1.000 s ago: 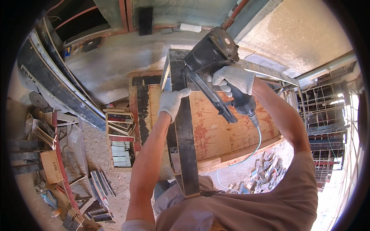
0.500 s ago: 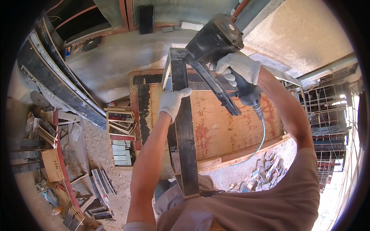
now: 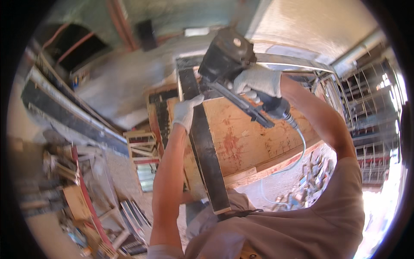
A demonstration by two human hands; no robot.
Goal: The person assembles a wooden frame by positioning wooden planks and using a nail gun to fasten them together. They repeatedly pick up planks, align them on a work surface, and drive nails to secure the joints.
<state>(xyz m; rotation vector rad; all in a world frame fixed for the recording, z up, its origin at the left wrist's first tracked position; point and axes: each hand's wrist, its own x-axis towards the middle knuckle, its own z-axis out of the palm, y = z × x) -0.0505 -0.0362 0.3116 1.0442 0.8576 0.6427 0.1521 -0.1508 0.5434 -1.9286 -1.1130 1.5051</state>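
My right hand (image 3: 261,81), in a pale knit glove, grips the handle of a black pneumatic nail gun (image 3: 226,52). Its nose is beside the far end of a long black-faced board (image 3: 207,149); contact there cannot be made out. A thin air hose (image 3: 304,144) runs down from the handle. My left hand (image 3: 184,114), gloved too, holds that board below its far end, thumb across the top face, other fingers hidden behind. The board's near end reaches my lap. At its far end it meets a second long board (image 3: 297,61) running off to the right.
Below the boards lies a stained plywood panel (image 3: 241,134) with wooden edging. Small wood offcuts (image 3: 308,177) are heaped on the floor at right. Curved dark forms (image 3: 73,114) lean at left above scrap wood. A metal grid (image 3: 366,99) stands at far right.
The view has turned and blurred a little. The nail gun and both hands appear slightly farther left, and more of the second board shows behind the gun. Both grips stay the same.
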